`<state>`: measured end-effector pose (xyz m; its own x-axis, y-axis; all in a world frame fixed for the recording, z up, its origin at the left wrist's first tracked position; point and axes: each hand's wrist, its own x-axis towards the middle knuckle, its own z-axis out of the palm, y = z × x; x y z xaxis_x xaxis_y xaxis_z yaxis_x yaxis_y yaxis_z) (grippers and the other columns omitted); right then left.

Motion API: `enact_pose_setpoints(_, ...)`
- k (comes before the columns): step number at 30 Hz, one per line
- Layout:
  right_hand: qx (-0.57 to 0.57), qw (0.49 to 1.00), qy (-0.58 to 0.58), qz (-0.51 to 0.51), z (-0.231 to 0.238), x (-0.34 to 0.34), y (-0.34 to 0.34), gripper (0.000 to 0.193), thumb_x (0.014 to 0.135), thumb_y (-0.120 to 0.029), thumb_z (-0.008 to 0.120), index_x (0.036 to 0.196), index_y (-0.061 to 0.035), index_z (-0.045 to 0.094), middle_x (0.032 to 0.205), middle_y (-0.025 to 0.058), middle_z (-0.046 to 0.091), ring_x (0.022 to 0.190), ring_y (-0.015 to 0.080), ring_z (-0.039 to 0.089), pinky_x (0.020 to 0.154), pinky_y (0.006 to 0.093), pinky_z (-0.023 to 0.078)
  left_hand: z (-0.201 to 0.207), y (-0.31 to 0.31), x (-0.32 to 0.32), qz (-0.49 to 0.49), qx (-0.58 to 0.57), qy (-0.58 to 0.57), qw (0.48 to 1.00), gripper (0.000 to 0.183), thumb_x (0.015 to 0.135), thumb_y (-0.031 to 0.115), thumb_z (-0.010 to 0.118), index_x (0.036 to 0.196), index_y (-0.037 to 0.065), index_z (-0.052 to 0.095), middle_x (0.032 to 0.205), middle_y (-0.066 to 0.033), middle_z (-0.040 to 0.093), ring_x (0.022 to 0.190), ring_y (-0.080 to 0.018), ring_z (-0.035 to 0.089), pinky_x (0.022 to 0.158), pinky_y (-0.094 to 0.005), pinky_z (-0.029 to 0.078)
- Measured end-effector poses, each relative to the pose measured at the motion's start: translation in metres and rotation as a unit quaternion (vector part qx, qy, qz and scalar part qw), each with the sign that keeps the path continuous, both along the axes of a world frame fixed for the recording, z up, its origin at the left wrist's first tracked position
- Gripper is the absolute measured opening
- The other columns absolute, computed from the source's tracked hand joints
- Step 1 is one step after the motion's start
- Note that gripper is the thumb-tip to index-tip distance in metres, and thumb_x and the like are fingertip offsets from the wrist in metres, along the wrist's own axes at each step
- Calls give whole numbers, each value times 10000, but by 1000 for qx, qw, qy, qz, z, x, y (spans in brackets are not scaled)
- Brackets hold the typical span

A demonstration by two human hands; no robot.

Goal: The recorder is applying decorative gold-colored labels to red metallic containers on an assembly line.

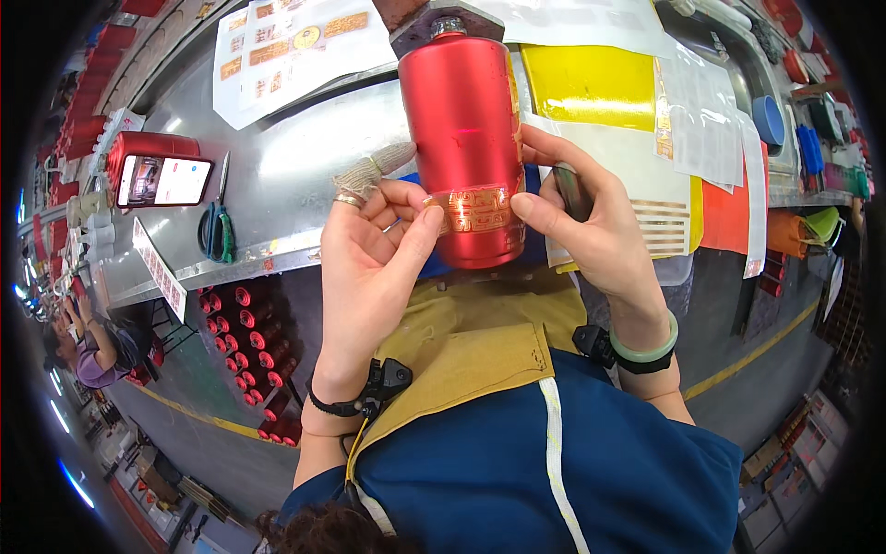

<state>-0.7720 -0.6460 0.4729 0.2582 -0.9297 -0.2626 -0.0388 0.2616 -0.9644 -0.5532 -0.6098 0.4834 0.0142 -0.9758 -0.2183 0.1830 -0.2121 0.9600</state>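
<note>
Blue sleeves and a tan apron (480, 355) fill the lower view, and above them both hands hold a red bottle (461, 129) upright over the edge of a steel bench (277, 175). Left hand (374, 249) curls against the bottle's lower left side, thumb pressing a gold label (478, 210) onto it. Right hand (591, 222) presses a fingertip on the label's right end while its other fingers close round a dark tool (570, 189). Scissors (218, 226) and a phone on a red box (159, 175) lie to the left. Below the bench, a crate (249, 355) holds rows of red bottles seen from their caps. Label sheets (286, 51) and yellow backing (591, 83) lie behind.
</note>
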Motion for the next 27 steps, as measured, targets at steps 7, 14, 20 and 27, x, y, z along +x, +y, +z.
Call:
enact_pose_setpoints(7, -3, 1000, -5, -1, 0, 0, 0, 614, 899, -45, 769, 1463, 41, 541, 1213, 35, 656, 714, 37, 399, 635, 212, 398, 1, 1, 0, -4, -1, 2, 1000, 537, 990, -23, 653, 1490, -28, 459, 1091, -45, 612, 1021, -122, 635, 895, -268, 549)
enact_pose_setpoints(14, -10, 1000, -2, -3, -1, 0, 1, 614, 900, -34, 766, 1466, 41, 539, 1224, 38, 653, 707, 34, 397, 626, 211, 399, 2, 0, 0, -3, 4, 17, 1000, 569, 991, -32, 650, 1510, -35, 416, 1107, -56, 604, 1044, -132, 634, 925, -278, 554)
enact_pose_setpoints(20, 10, 1000, 1, -1, 4, 1, 0, 656, 888, -97, 813, 1465, 45, 536, 1199, 33, 647, 701, 33, 381, 611, 212, 369, -3, -2, 1, 0, -21, 6, 1000, 595, 960, -98, 648, 1499, -45, 401, 1147, -89, 583, 1017, -131, 635, 944, -277, 553)
enact_pose_setpoints(27, -15, 1000, 24, -6, -1, 3, 1, 676, 882, -121, 830, 1466, 47, 534, 1145, 22, 626, 685, 32, 366, 593, 213, 343, -22, -2, 6, 3, -36, -71, 997, 539, 1020, -29, 590, 1527, 0, 409, 1361, -127, 559, 1211, -173, 578, 1057, -313, 481)
